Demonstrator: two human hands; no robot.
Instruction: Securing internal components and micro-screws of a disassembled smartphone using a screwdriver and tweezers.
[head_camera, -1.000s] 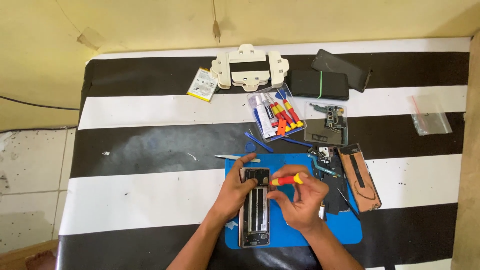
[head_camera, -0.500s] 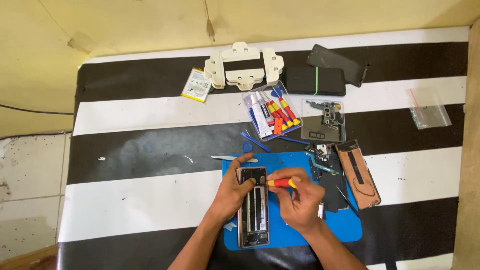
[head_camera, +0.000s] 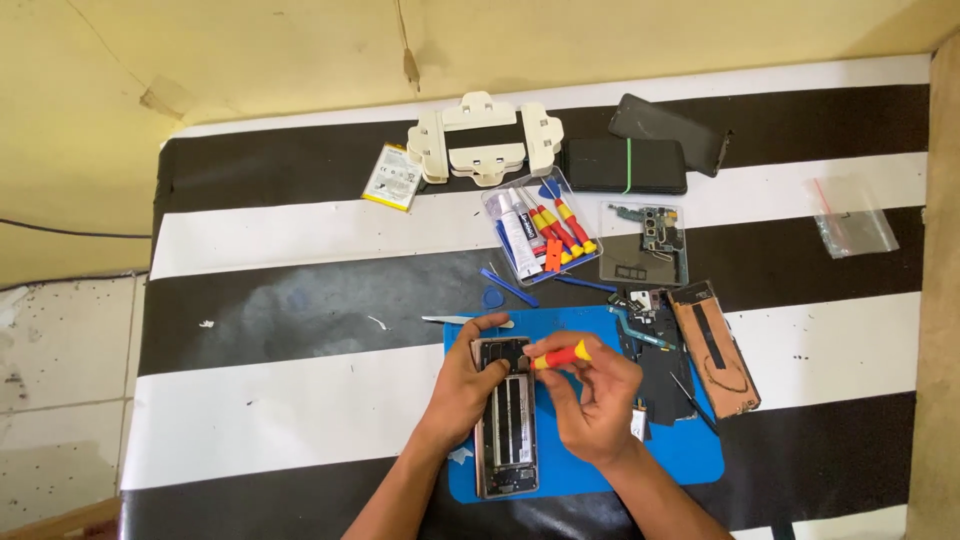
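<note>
Red-yellow screwdriver (head_camera: 560, 356) held lower centre of frame, long axis near horizontal, tip pointed left onto opened phone (head_camera: 505, 415). Right hand (head_camera: 590, 405) clamped on handle; left hand (head_camera: 462, 385) closed around phone edge, on blue mat (head_camera: 690, 455).

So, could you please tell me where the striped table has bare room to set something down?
The striped table is bare across its left half, left of the left hand and below the flat battery. A smaller patch lies between the copper back cover and the plastic bag. The blue mat and the tool tray are crowded.
</note>
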